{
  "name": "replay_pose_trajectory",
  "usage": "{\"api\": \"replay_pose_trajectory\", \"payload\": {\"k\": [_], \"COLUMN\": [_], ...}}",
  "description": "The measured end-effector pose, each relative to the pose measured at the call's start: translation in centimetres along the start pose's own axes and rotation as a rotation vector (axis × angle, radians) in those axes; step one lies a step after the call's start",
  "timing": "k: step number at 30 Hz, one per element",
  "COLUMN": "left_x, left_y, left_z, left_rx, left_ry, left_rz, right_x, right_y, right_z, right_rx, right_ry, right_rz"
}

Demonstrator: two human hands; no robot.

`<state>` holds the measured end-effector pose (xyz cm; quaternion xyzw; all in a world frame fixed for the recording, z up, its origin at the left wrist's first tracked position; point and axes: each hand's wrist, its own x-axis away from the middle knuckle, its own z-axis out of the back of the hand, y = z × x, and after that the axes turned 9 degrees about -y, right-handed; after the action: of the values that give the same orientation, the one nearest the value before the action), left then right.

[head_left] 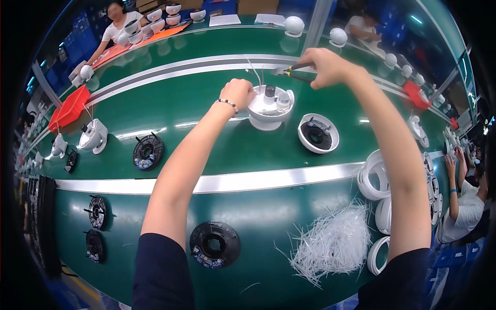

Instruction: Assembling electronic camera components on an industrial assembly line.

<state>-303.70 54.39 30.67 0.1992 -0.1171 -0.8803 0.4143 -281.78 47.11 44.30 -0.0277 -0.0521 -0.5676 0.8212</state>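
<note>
A white round housing [269, 117] stands on the green bench in front of me, with a black cylinder [269, 91], a clear part and thin white wires [254, 70] rising from its top. At the housing's left rim my left hand [238, 94] is closed, its fingertips partly hidden. My right hand [328, 67] grips pliers [299, 72] with black and yellow handles. Their metal jaws lie just right of the wires, apart from the housing. Nearby on the right sits a white bowl-shaped cover [319, 146] with a black ring-shaped part [316, 133] inside.
Black round parts with circuit boards [148, 151] lie to the left and another [214, 245] nearer. A pile of white plastic strips [333, 243] lies beside white rings [373, 175]. Red bins [72, 108] stand far left. Other people work across the bench and at right.
</note>
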Motion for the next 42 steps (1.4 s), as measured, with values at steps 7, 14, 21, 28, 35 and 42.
{"api": "replay_pose_trajectory", "payload": {"k": [7,14,21,28,35,42], "left_x": [-1.6,-2.6,-3.1,-3.9,-4.3,-1.0], "left_y": [-0.1,-1.4,-2.3,-1.8,-1.2,-3.3], "left_z": [-0.5,-1.6,-2.1,-2.3,-2.9,-0.8], "left_rx": [0.001,0.263,0.303,0.318,0.325,0.747], "left_ry": [0.13,0.138,0.134,0.121,0.123,0.458], "left_rz": [-0.074,0.019,0.048,0.019,0.028,0.044], "right_x": [-2.7,-3.3,-4.1,-4.2,-4.5,-2.8], "right_y": [-1.4,-3.5,-4.1,-3.1,-1.4,-1.2], "right_z": [-0.5,-0.7,-1.1,-2.0,-2.8,-2.0], "right_rx": [0.046,0.108,0.168,0.122,0.066,-0.083], "right_ry": [-0.147,-0.228,-0.281,-0.24,-0.18,0.001], "right_rz": [-0.039,-0.132,-0.14,-0.137,-0.021,0.072]}}
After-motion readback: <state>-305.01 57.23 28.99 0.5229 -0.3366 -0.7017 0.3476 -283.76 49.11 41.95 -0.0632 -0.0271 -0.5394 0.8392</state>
